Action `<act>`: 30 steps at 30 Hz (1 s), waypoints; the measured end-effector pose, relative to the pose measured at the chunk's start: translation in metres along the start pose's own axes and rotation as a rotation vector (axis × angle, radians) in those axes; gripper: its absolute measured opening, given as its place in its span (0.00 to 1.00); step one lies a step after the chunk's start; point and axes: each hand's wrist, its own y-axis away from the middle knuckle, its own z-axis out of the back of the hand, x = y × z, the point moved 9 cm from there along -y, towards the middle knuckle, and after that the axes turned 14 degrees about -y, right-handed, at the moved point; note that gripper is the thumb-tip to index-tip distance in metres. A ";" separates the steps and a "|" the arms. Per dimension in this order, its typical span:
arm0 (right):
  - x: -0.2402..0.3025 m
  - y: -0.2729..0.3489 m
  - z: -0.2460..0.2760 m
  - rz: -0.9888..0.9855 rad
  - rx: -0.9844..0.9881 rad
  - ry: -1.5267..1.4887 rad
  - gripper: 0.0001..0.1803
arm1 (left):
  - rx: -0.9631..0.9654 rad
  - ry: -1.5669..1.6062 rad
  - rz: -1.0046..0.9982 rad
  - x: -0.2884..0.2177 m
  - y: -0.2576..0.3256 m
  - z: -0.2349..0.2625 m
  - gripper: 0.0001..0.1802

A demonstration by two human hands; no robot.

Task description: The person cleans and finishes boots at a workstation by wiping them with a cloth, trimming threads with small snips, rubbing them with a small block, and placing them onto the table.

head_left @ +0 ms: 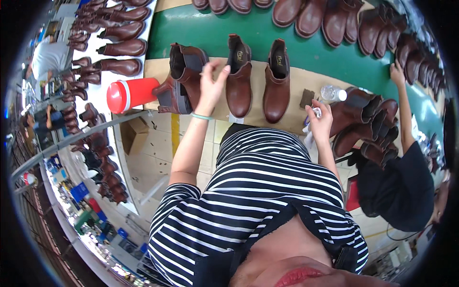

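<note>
Holding indistinct white item (309,137), far boots (241,5) cropped

Brown boots (276,95) along a green-and-tan bench (191,28)

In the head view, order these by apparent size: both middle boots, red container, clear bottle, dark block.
1. Left middle boot, right middle boot: look alike
2. Red container
3. Clear bottle
4. Dark block

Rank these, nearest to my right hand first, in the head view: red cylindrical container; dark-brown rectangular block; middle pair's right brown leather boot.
1. Dark-brown block: just ahead of the right hand.
2. Leather boot: left of the block.
3. Red container: far left.
</note>
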 end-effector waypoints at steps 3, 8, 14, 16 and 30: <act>0.017 -0.014 0.000 -0.081 0.040 -0.293 0.15 | 0.057 0.463 0.367 -0.005 0.039 -0.039 0.26; 0.031 -0.054 -0.002 -0.372 0.057 -0.792 0.16 | -0.175 -0.167 0.029 -0.057 0.058 -0.062 0.49; 0.064 -0.089 -0.007 -0.285 0.228 -0.661 0.15 | -0.129 -0.182 -0.082 -0.061 0.066 -0.069 0.45; 0.070 -0.093 -0.011 -0.276 0.251 -0.634 0.15 | -0.064 -0.166 -0.170 -0.071 0.075 -0.078 0.50; 0.088 -0.082 -0.050 -0.286 0.333 -0.451 0.15 | 0.191 -0.237 -0.205 -0.065 0.078 -0.089 0.56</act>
